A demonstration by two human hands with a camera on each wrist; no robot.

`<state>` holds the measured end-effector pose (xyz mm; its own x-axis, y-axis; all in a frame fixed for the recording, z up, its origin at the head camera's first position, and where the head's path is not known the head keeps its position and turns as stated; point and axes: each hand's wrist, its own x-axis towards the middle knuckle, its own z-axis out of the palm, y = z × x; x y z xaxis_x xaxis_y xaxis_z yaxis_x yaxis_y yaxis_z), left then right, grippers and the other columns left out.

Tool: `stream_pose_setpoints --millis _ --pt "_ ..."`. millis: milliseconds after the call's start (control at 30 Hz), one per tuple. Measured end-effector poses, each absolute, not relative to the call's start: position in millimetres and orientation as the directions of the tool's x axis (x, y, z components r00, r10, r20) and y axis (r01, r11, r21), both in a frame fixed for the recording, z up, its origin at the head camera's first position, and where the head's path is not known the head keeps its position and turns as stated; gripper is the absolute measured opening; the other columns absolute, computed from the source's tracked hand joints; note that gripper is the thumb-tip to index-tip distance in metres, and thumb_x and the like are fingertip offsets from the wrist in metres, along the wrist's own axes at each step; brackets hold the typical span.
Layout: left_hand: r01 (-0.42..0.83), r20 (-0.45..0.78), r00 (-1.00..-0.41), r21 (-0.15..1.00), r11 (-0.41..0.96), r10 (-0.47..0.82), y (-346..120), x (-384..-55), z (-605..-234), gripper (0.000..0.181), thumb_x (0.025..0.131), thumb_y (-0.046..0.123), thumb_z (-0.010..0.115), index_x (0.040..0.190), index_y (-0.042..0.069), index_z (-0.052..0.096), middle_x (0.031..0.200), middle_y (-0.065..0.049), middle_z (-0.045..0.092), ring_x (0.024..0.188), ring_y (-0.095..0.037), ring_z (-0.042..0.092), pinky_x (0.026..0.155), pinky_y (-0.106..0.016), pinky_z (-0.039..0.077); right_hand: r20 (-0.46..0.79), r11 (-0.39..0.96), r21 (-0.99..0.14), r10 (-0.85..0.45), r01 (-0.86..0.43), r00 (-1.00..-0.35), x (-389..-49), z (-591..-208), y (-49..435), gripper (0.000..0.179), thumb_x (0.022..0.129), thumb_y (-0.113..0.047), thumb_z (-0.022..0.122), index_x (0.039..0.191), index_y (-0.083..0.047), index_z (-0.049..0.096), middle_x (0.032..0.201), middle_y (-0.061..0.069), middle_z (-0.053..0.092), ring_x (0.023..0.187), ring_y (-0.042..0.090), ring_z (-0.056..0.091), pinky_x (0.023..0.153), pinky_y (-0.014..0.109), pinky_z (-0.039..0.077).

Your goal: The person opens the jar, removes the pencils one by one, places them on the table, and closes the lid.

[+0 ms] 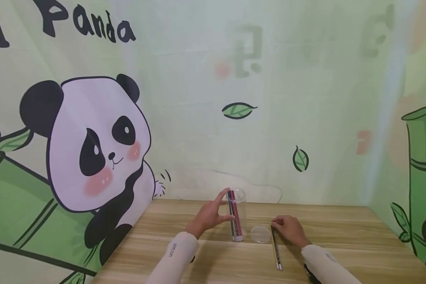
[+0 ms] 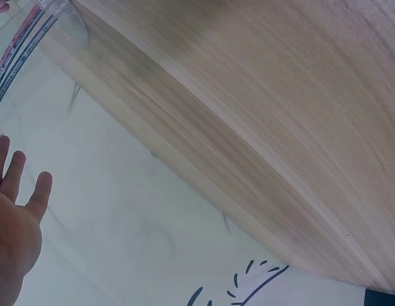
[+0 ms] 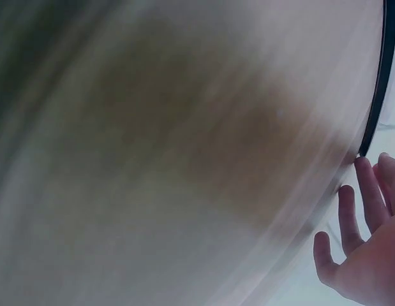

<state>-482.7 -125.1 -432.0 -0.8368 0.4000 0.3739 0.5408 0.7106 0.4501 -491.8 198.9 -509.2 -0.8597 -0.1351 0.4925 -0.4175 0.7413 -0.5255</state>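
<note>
A clear cylindrical jar (image 1: 243,213) stands on the table with several pencils (image 1: 237,221) in it, dark and red ones, their metal-capped ends down. My left hand (image 1: 209,215) holds it from the left, thumb across its front and a finger at the rim. In the left wrist view the other fingers (image 2: 15,172) stretch out beside the pencils. To the right, my right hand (image 1: 289,228) pinches the far end of what look like two pencils (image 1: 275,248), one yellowish and one dark, capped ends toward me. Its other fingers (image 3: 372,204) show in the right wrist view.
A round clear lid (image 1: 260,234) lies flat between the jar and the right hand. The wooden table (image 1: 326,252) ends at a printed cloth backdrop (image 1: 198,138) with a panda. In the right wrist view, a dark curved strip (image 3: 378,83) reaches the fingertips; I cannot tell what it is.
</note>
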Motion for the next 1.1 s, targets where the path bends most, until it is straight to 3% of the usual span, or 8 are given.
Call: stream_pose_setpoints --millis 533,733,1100 --pt "0.565 0.398 -0.818 0.424 0.708 0.415 -125 -482 -433 0.104 0.086 0.043 0.084 0.165 0.036 0.017 0.139 -0.012 0.066 0.126 -0.041 0.063 0.107 -0.058 0.048 0.498 0.723 -0.539 -0.141 -0.433 -0.856 -489 -505 202 0.007 0.092 -0.008 0.077 0.097 -0.004 0.08 0.094 0.008 0.079 0.088 0.027 0.076 0.079 0.045 0.06" --pt "0.562 0.397 -0.821 0.431 0.706 0.411 -126 -484 -433 0.104 0.086 0.043 0.084 0.164 0.038 0.017 0.139 -0.011 0.066 0.126 -0.04 0.063 0.107 -0.058 0.048 0.528 0.711 -0.532 -0.146 -0.46 -0.837 -494 -489 204 0.013 0.094 -0.009 0.075 0.102 0.001 0.078 0.097 0.012 0.079 0.09 0.032 0.077 0.083 0.05 0.06" --pt "0.535 0.374 -0.841 0.464 0.706 0.392 -124 -485 -431 0.105 0.085 0.042 0.085 0.164 0.039 0.016 0.142 -0.01 0.065 0.131 -0.04 0.06 0.108 -0.06 0.046 0.544 0.732 -0.481 -0.182 -0.482 -0.819 -502 -445 208 0.02 0.095 -0.017 0.076 0.105 -0.001 0.078 0.096 0.012 0.079 0.09 0.031 0.077 0.076 0.046 0.061"
